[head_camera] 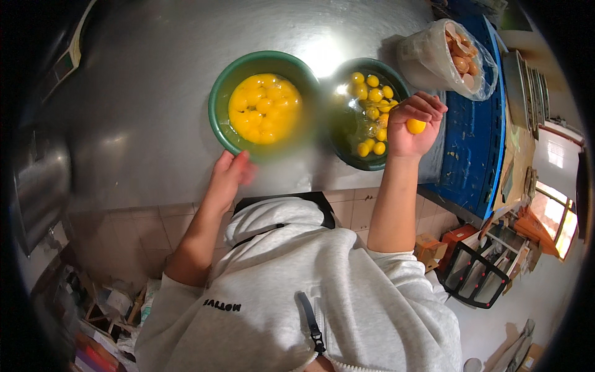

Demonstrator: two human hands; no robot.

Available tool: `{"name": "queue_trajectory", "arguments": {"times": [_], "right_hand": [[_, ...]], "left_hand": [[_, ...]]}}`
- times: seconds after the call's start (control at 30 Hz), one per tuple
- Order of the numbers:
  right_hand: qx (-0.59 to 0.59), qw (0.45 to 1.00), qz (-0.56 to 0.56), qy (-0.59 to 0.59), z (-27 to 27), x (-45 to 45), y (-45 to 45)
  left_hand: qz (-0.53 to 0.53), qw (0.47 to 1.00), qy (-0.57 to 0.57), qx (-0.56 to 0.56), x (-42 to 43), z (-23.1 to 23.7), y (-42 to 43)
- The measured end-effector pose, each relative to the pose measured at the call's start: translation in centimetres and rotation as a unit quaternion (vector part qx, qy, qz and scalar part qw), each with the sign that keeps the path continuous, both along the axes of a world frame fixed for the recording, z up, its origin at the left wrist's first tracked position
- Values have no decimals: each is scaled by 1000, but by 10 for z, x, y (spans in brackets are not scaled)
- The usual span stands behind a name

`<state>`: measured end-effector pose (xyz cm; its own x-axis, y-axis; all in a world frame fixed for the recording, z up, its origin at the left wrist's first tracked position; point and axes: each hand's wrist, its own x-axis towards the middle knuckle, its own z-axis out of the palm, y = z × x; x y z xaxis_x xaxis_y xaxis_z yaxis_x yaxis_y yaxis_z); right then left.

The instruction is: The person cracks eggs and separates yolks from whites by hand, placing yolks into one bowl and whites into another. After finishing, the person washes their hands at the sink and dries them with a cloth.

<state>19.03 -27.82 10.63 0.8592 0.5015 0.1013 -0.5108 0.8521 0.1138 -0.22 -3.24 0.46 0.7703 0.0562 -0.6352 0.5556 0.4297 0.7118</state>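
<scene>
My left hand (231,169) is on the near-left rim of a green plastic bowl (214,125) that contains many egg yolks (264,106) massed together. To the right, a second green bowl (360,163) holds clear egg white with separate yolks (375,95) in it. Over this bowl's right edge is my right hand (417,122), palm up with curled fingers, cradling one egg yolk (416,126). A strand of egg white trails from its fingers towards the bowl. A blur covers the area between the two bowls.
Both bowls stand on a metal table (153,116). A white bucket (420,56) lined with a clear plastic bag holds brown eggshells (461,58) at the back right. Beside the table's right end is a blue surface (472,149), with stacked metal trays (520,88) beyond it.
</scene>
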Motion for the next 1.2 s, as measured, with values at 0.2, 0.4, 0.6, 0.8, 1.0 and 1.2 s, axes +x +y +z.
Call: {"name": "queue_trajectory", "arguments": {"times": [0.2,0.4,0.6,0.8,1.0,1.2], "right_hand": [[-162,981,-50,99,-6,-2,21],[-522,840,-145,2,-32,-15,93],[-467,875,-125,-13,-18,-4,79],[-753,567,123,-310,22,3,10],[-815,230,430,-314,14,-3,-10],[-770,183,516,-328,-10,4,-8]], "left_hand": [[9,1000,-14,-12,-2,-1,-1],[3,1000,-19,-8,0,-1,-1],[9,1000,-8,-8,0,0,-2],[21,1000,1,-1,1,0,-4],[17,1000,3,7,2,1,-3],[16,1000,12,8,1,-1,-2]]}}
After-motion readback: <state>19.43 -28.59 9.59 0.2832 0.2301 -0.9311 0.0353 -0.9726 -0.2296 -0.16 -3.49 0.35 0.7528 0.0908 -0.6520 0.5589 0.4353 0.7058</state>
